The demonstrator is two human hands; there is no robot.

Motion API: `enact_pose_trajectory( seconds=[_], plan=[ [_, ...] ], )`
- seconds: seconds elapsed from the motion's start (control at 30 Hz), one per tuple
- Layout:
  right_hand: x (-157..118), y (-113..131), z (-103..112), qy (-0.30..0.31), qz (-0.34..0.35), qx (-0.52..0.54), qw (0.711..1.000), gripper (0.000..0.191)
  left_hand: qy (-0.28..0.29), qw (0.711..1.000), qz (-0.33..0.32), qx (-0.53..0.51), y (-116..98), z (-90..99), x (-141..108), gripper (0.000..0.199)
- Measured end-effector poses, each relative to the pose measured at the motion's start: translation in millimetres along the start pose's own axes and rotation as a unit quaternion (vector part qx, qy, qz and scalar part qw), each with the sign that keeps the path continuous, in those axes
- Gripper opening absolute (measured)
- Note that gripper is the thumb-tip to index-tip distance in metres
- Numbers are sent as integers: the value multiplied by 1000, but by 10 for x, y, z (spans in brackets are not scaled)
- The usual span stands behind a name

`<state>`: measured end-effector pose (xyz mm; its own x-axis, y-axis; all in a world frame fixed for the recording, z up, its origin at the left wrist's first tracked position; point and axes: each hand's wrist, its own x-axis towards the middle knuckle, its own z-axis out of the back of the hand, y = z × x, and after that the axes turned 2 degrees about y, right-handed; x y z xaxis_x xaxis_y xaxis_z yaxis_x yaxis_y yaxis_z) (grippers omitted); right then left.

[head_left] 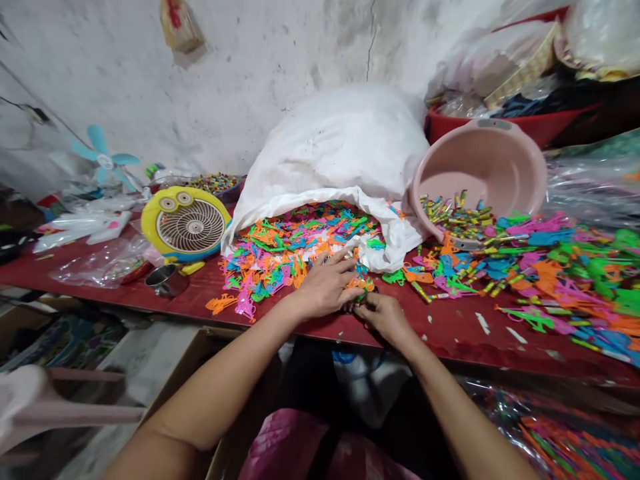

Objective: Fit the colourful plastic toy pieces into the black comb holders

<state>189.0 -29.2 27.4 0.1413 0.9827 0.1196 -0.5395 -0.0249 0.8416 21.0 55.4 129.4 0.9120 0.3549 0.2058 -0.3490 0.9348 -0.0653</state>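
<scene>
Nearest you, below your arms, lies a pink cloth (295, 447). A cardboard box (220, 363) sits under the bench's front edge, a pale plastic chair (30, 400) stands further left, and a clear bag of coloured pieces (565, 440) lies low on the right.

Your left hand (325, 283) rests near the front edge, its fingers (333, 263) spread wide over the edge of a heap of flat coloured plastic pieces (285, 260). Your right hand (380, 317) is just beside it, its fingers (350, 308) curled narrow with their tips almost meeting your left hand. You cannot tell whether they hold a piece.

The pieces cover the middle of the red bench (450, 330) and run on to its right edge, spilling from the mouth of a white sack (325, 140). Behind them, a pink basin (480, 173) leans tilted against the sack, with small striped sticks (455, 217) at its lip.

Toward the bench's left end are a steel cup (167, 280) on its side, a yellow cartoon-faced fan (185, 223), plastic bags (100, 263) and a small blue fan (103, 160). At the back, a red basin (500, 123) sits under bundled plastic, and a packet (181, 27) hangs on the stained white wall (260, 73).
</scene>
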Motion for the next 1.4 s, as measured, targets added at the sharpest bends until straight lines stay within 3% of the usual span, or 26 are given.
enact_pose_trajectory(
  seconds=[0.17, 0.33, 0.47, 0.67, 0.77, 0.87, 1.07, 1.2, 1.4],
  plan=[
    [87, 54, 178, 76, -65, 56, 993, 22, 9, 999, 10, 32, 4, -40, 18, 37],
    [128, 89, 152, 69, -120, 164, 977, 24, -7, 998, 31, 54, 6, -110, 38, 36],
    [85, 42, 108, 34, -81, 123, 989, 19, -8, 998, 22, 62, -16, -123, 52, 35],
    [84, 11, 123, 72, -106, 168, 977, 25, -13, 998, 27, 57, -47, -120, 41, 35],
    [29, 31, 48, 18, -88, 121, 989, 19, -15, 998, 29, 53, -63, -132, 44, 32],
    [-51, 78, -16, -14, -68, 140, 988, 21, -23, 998, 27, 59, -84, -140, 54, 31],
    [-108, 211, -97, 14, -145, 176, 974, 24, -34, 998, 19, 47, -101, -112, 42, 29],
    [-107, 196, -192, 3, -129, 147, 981, 19, -36, 998, 17, 46, -93, -103, 33, 29],
    [-40, 113, -101, 71, -162, 209, 962, 31, -13, 998, 16, 58, -60, -110, 34, 30]
  ],
)
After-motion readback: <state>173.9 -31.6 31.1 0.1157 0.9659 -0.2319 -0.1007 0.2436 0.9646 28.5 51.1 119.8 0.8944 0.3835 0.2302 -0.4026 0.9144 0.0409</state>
